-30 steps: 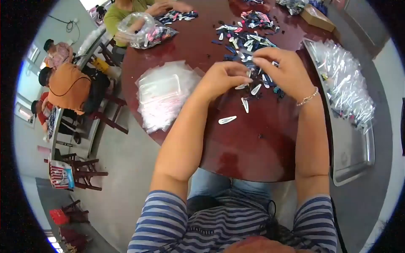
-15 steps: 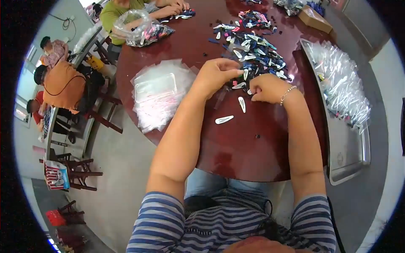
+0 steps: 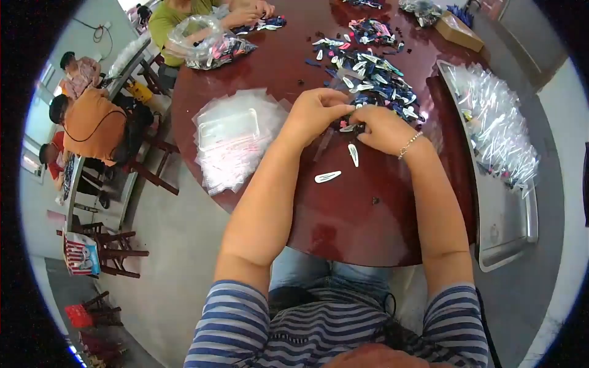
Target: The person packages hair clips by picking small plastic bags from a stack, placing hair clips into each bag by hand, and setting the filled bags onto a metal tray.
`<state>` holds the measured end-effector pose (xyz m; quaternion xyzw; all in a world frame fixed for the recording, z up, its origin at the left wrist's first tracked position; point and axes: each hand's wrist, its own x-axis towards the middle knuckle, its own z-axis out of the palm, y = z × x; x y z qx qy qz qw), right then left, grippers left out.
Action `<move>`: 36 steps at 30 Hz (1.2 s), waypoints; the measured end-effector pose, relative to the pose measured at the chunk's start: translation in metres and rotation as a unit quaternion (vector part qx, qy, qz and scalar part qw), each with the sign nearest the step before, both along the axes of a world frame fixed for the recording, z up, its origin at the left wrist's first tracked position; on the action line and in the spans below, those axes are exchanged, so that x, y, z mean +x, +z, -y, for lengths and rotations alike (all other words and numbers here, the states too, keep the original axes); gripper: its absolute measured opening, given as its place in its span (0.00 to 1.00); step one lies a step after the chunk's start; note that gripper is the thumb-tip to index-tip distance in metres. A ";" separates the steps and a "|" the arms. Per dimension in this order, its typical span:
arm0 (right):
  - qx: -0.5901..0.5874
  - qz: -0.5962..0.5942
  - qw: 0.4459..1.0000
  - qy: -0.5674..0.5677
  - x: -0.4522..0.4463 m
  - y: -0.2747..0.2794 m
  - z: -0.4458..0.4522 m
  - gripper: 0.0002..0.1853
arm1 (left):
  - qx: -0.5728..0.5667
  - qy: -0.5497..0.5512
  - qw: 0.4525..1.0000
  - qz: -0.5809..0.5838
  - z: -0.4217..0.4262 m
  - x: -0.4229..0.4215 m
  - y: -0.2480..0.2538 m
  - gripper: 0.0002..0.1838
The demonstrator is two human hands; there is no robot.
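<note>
My left hand (image 3: 319,115) is at the near edge of a pile of snap hair clips (image 3: 380,80), its thumb and fingers pinched together. A bit of a white hair clip shows at its thumb tip. My right hand (image 3: 383,130), with a chain bracelet on the wrist, is curled closed against the left fingertips; whatever lies in its fingers is hidden. Just below the hands lie a white clip (image 3: 353,155) and, further down to the left, another white clip (image 3: 327,177). The pile mixes white, dark blue and some pink clips.
Left of my arm lies a stack of clear plastic bags (image 3: 230,132). A metal tray (image 3: 506,236) on the right holds filled clear packets (image 3: 497,129). Across the round table (image 3: 356,233), another person's hands (image 3: 251,13) work near a bag of clips (image 3: 215,52). A cardboard box (image 3: 459,32) stands at the back.
My right hand has moved a little left and up, so its fingertips now meet my left hand. The left hand has barely moved. The two loose clips lie as before.
</note>
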<state>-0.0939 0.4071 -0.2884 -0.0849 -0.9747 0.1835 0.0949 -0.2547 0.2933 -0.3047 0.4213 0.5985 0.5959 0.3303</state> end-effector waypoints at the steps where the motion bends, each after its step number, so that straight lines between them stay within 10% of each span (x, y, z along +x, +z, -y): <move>1: 0.000 0.000 1.000 0.000 0.000 0.000 0.001 0.10 | 0.005 -0.009 1.000 0.014 0.000 0.000 0.001 0.17; 14: 0.017 0.010 1.000 0.007 -0.003 0.006 0.002 0.12 | 0.002 0.001 1.000 0.021 0.002 0.005 0.005 0.19; 22: -0.246 -0.169 0.951 -0.080 0.014 0.053 0.001 0.10 | -0.026 -0.008 0.999 -0.028 0.003 0.008 0.010 0.17; 36: -0.202 -0.322 0.916 -0.131 -0.003 0.034 0.008 0.07 | -0.023 -0.048 0.996 0.070 0.004 0.011 0.012 0.15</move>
